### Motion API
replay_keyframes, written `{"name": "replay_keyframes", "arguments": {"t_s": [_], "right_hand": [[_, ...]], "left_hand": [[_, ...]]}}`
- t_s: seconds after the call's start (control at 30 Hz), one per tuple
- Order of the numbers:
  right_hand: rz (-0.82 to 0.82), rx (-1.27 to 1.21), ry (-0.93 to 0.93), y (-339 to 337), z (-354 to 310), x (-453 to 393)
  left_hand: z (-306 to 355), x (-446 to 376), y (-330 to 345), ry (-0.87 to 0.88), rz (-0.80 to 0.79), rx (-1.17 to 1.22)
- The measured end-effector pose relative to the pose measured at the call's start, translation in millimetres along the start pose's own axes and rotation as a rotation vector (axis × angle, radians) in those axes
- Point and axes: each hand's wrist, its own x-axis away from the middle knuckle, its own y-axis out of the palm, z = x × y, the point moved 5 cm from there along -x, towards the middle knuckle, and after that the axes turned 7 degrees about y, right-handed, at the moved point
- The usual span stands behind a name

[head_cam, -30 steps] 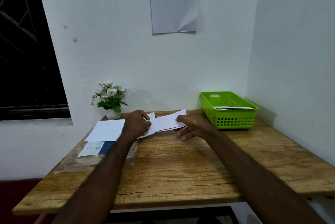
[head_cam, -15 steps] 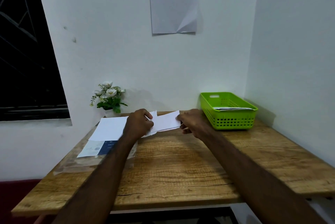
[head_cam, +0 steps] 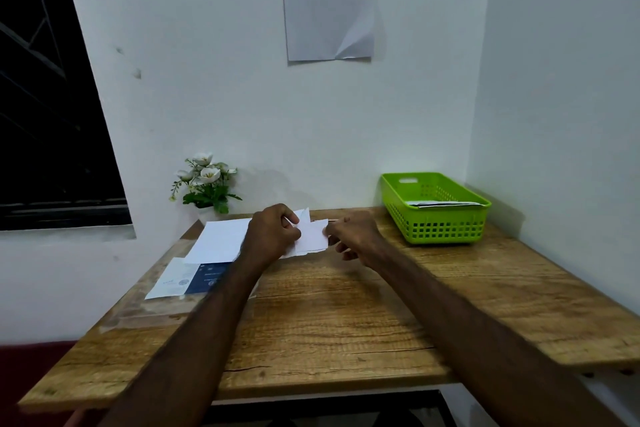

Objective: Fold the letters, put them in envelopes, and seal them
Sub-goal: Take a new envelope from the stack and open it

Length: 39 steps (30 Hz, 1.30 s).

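The left hand [head_cam: 273,236] and right hand [head_cam: 353,234] each pinch an end of the folded letter [head_cam: 311,236] at the far side of the table [head_cam: 346,322]; folding looks to be in hand; next probably calls for creasing, then an envelope.

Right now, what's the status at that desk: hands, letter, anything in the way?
Left hand and right hand both pinch the folded letter above the table. Not yet in an envelope. Loose sheet lies beside the left hand; nothing blocking.
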Motion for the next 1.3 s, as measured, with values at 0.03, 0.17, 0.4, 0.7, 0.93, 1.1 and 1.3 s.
{"name": "replay_keyframes", "arguments": {"t_s": [0.03, 0.17, 0.4, 0.7, 0.93, 1.1, 1.3], "right_hand": [[-0.003, -0.009, 0.002, -0.7, 0.1, -0.6], [-0.012, 0.012, -0.067, -2.0, -3.0, 0.4], [-0.024, 0.085, -0.169, 7.7, -3.2, -1.6], [-0.092, 0.309, -0.315, 12.6, -7.6, 0.1], [-0.014, 0.184, -0.105, -18.4, -8.1, -9.8], [-0.163, 0.565, 0.020, -16.9, 7.6, -12.1], [-0.244, 0.596, -0.077, -8.6, 8.8, -12.8]], "left_hand": [[-0.2, -0.1, 0.0, -0.002, 0.000, 0.001], [2.6, 0.2, 2.6, 0.011, -0.023, 0.006], [13.2, 3.8, 9.2, 0.055, -0.045, 0.045], [17.7, 5.3, 16.1, 0.089, -0.084, 0.140], [15.0, 8.1, 26.2, 0.028, -0.144, 0.077], [7.7, 10.0, 44.3, 0.055, -0.304, -0.049], [-3.1, 3.7, 43.8, 0.026, -0.334, -0.093]]}}
